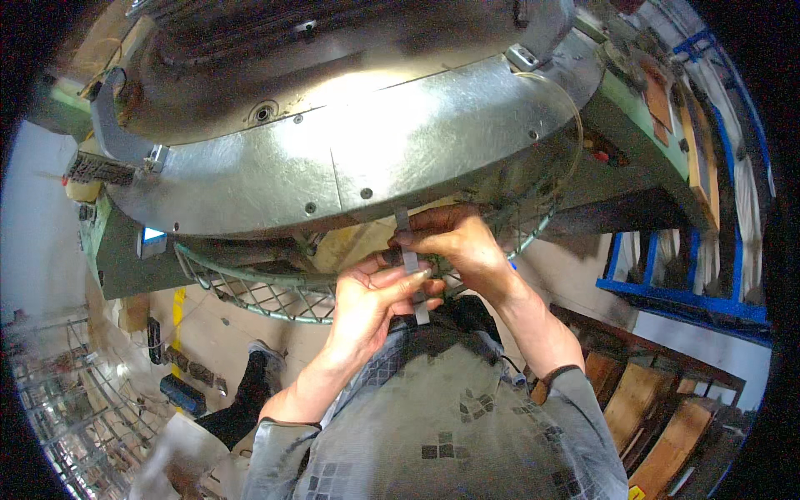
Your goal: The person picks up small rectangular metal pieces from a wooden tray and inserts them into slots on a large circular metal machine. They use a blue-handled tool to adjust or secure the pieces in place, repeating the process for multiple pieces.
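A narrow, flat grey strip [410, 260], which looks like metal, stands nearly lengthwise in front of my body, just off the machine's near edge. My left hand [367, 298] pinches its lower part between thumb and fingers. Higher up, my right hand [457, 246] grips it near the upper end, thumb and fingers closed. Part of the strip is hidden behind my fingers. Beyond both hands spreads the curved, shiny metal table [250, 187] of a machine, with screws set into it and a bright glare at its middle.
A green lattice guard [275, 307] curves beneath the table edge. To the right stand a blue rack [667, 292] and several wooden boards [642, 400]. A brush [100, 169] sits at the table's left end. Another person's dark-clad leg [246, 400] shows at lower left.
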Demonstrator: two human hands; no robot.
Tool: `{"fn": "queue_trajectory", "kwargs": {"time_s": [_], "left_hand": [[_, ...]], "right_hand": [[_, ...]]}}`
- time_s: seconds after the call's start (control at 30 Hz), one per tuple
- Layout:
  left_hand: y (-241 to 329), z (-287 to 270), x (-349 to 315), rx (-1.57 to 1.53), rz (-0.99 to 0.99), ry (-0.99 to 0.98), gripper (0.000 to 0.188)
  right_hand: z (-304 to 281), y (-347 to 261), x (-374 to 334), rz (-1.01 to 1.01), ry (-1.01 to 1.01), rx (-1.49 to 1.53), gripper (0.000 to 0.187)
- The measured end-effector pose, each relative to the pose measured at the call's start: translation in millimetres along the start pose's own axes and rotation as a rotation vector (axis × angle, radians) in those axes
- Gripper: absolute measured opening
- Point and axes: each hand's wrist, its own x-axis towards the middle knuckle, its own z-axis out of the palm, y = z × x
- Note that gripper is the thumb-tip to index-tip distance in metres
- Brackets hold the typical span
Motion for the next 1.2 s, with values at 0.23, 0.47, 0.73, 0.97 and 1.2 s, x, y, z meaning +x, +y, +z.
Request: {"fn": "queue_trajectory", "kwargs": {"time_s": [0.23,0.47,0.73,0.97,1.2], "left_hand": [[6,3,14,-0.015,-0.025,0.043,0.028],[0,3,14,0.072,0.062,0.071,0.029],[3,2,0,0.059,-0.146,-0.035,0.024],[3,3,0,0.112,-0.257,-0.067,0.025],[1,-1,2,0.114,-0.327,-0.119,0.026]], "right_hand": [[-6,-2,12,0.057,-0.070,0.052,0.030],[-12,1,8,0.027,-0.078,-0.083,0.029],[-22,-14,-26,-0.068,-0.047,-0.285,0.024],[-22,-9,-39,0.001,0.065,-0.109,0.018],[-18,4,-46,-0.026,0.104,-0.060,0.021]]}}
